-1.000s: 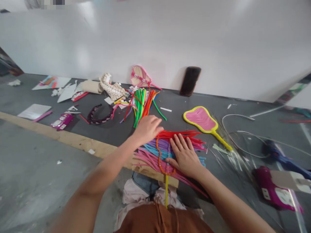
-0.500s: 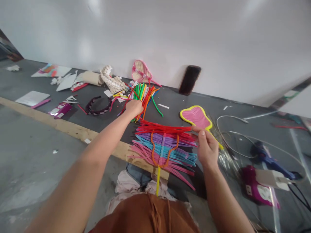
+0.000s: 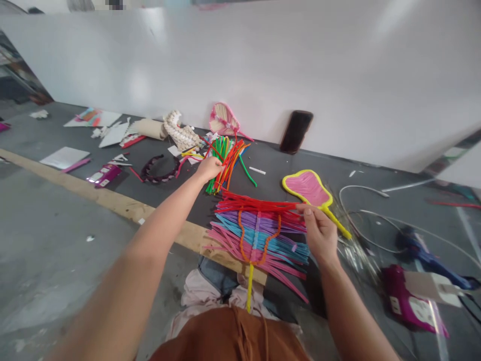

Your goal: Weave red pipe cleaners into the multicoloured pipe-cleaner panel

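Red fuzzy stems (image 3: 259, 203) lie across the dark bench (image 3: 272, 176), their right-hand ends pinched between the thumb and fingers of the right grip (image 3: 321, 230). Left of that grip and nearer the body, purple stems (image 3: 248, 219), blue stems (image 3: 278, 240) and pink stems (image 3: 225, 238) lie in rows, crossed by a curved orange strand (image 3: 267, 245) with a yellow stem (image 3: 250, 286) at its near end. The left grip (image 3: 210, 169) touches a mixed bundle (image 3: 231, 165) of green, red and orange stems; with its fingertips partly hidden, I cannot tell whether it grasps any. Left of it sits a dark headband (image 3: 161, 175). Just beyond the right grip rests a pink, yellow-rimmed fan (image 3: 306, 185); farther past it, a phone (image 3: 296, 131) leans against the white panel (image 3: 338, 75).
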